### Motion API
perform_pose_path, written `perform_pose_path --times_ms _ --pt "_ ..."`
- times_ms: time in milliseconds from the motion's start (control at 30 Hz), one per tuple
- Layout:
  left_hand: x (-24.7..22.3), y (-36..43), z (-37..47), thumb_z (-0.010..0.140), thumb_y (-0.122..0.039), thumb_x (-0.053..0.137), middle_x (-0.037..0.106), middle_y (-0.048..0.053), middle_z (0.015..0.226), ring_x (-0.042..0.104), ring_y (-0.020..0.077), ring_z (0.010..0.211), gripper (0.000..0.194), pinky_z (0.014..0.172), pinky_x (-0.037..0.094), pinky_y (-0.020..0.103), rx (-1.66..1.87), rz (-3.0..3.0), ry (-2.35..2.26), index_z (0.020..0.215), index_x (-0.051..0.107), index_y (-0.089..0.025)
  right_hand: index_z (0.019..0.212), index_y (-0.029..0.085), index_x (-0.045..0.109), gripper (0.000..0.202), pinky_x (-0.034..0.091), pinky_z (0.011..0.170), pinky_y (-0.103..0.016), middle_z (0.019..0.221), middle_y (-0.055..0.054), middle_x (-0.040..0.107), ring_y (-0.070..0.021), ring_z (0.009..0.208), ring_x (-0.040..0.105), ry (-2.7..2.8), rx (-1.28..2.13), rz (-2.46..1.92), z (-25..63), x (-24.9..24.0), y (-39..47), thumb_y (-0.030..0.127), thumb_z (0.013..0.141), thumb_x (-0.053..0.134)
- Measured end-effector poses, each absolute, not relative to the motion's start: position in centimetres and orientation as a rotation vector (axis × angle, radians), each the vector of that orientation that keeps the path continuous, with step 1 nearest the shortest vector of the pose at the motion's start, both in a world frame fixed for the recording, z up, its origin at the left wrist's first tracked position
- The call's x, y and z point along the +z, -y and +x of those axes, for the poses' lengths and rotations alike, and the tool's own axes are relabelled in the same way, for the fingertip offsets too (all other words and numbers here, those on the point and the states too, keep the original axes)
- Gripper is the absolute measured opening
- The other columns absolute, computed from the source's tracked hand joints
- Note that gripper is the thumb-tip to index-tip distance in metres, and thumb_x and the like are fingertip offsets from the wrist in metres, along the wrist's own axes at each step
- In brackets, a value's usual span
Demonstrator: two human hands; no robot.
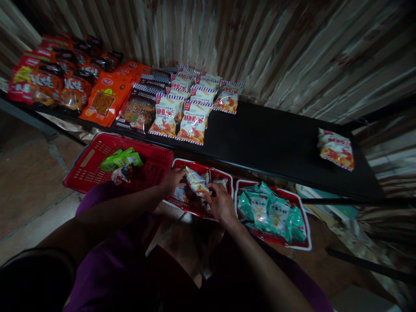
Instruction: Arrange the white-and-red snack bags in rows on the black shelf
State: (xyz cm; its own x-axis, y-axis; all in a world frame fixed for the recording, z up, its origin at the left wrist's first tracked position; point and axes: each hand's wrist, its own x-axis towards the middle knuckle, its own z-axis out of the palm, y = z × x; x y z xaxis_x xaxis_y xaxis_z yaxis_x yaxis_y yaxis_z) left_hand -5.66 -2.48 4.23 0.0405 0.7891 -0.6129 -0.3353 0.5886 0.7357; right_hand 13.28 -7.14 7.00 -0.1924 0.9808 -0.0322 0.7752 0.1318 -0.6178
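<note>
My left hand [173,181] and my right hand [221,201] are over the middle red basket [230,182] with a white rim. Between them is a white and orange snack bag [196,181], tilted. The fingers of my right hand are closed on its lower right end, while my left hand's fingers lie at its upper left end. Other bags lie beneath it in the basket, partly hidden by my hands. Several bags of the same print stand in rows on the black shelf [260,134], such as the front one [193,122].
Orange bags [104,99] and brown bags [136,108] fill the shelf's left part. One bag [336,148] lies at its right end. A red basket [152,162] holds green packets [121,159]; the right basket [307,229] holds teal bags [279,214]. A curtain [260,47] hangs behind.
</note>
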Motion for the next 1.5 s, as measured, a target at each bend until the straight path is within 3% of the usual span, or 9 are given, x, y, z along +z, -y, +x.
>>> perform_pose_path --times_ms 233,467,567,667,767,900,1100,1333,1500 --pt "4.6 2.5 -5.1 0.080 -0.043 0.056 0.065 0.011 0.091 0.062 0.0190 0.078 0.029 0.074 0.051 0.036 0.849 0.318 -1.211 0.087 0.059 -0.015 0.107 0.023 0.055 0.032 0.047 0.074 -0.032 0.094 -0.007 0.057 -0.0206 0.083 0.058 2.379 0.502 -1.604 12.5 7.4 8.0 0.010 0.079 0.045" --pt "3.3 2.6 -5.3 0.072 -0.032 0.066 0.066 0.004 0.078 0.064 0.0169 0.074 0.021 0.077 0.050 0.036 0.979 0.311 -1.227 0.081 0.056 -0.017 0.105 0.021 0.055 0.027 0.047 0.077 -0.031 0.096 -0.008 0.058 -0.0202 0.086 0.057 2.509 0.565 -1.449 11.2 7.7 8.9 0.011 0.080 0.051" --pt "3.2 2.5 -5.4 0.072 -0.031 0.065 0.065 0.004 0.072 0.064 0.0167 0.072 0.019 0.075 0.050 0.034 1.033 0.302 -1.229 0.079 0.056 -0.016 0.097 0.020 0.057 0.016 0.047 0.071 -0.029 0.091 -0.007 0.060 -0.0185 0.079 0.058 2.329 0.702 -1.512 11.2 7.6 8.8 0.026 0.083 0.055" --pt "3.4 2.3 -5.5 0.074 -0.030 0.062 0.065 0.004 0.070 0.064 0.0158 0.070 0.016 0.072 0.050 0.032 1.085 0.301 -1.276 0.078 0.057 -0.015 0.079 0.020 0.059 0.023 0.045 0.067 -0.028 0.074 -0.003 0.061 -0.0169 0.069 0.058 2.051 0.841 -1.732 11.5 7.2 8.5 0.041 0.084 0.051" --pt "3.5 2.3 -5.5 0.074 -0.029 0.062 0.065 0.004 0.069 0.063 0.0144 0.067 0.016 0.070 0.050 0.030 1.124 0.295 -1.304 0.076 0.056 -0.015 0.065 0.019 0.058 0.035 0.046 0.061 -0.027 0.061 -0.001 0.060 -0.0149 0.059 0.059 1.679 1.328 -1.896 11.5 6.6 8.6 0.049 0.083 0.050" --pt "3.6 2.5 -5.3 0.071 -0.030 0.063 0.065 0.003 0.071 0.062 0.0135 0.067 0.018 0.071 0.050 0.029 1.126 0.302 -1.253 0.078 0.059 -0.014 0.073 0.017 0.061 0.029 0.052 0.063 -0.026 0.075 -0.003 0.068 -0.0130 0.065 0.064 0.868 1.943 -1.777 10.8 6.0 9.0 0.046 0.075 0.064" --pt "3.6 2.3 -5.2 0.072 -0.027 0.062 0.066 0.004 0.073 0.062 0.0130 0.068 0.016 0.069 0.050 0.027 1.145 0.259 -1.229 0.080 0.059 -0.013 0.067 0.015 0.059 0.023 0.052 0.056 -0.020 0.061 -0.002 0.067 -0.0092 0.054 0.062 0.468 1.965 -1.712 10.1 6.0 9.0 0.026 0.062 0.079" --pt "4.2 1.6 -5.5 0.074 -0.022 0.058 0.065 0.004 0.069 0.061 0.0121 0.063 0.008 0.065 0.049 0.026 1.136 0.225 -1.251 0.074 0.056 -0.014 0.063 0.014 0.060 0.029 0.051 0.053 -0.019 0.061 -0.002 0.067 -0.0093 0.053 0.061 0.499 1.952 -1.654 9.7 5.5 9.6 0.031 0.054 0.083" --pt "4.5 1.6 -5.8 0.074 -0.019 0.058 0.063 0.002 0.065 0.060 0.0114 0.061 0.006 0.061 0.047 0.023 1.179 0.244 -1.237 0.070 0.055 -0.015 0.066 0.017 0.061 0.031 0.053 0.063 -0.021 0.070 -0.001 0.069 -0.0114 0.066 0.065 0.425 1.890 -1.616 10.3 5.5 9.2 0.032 0.053 0.084"
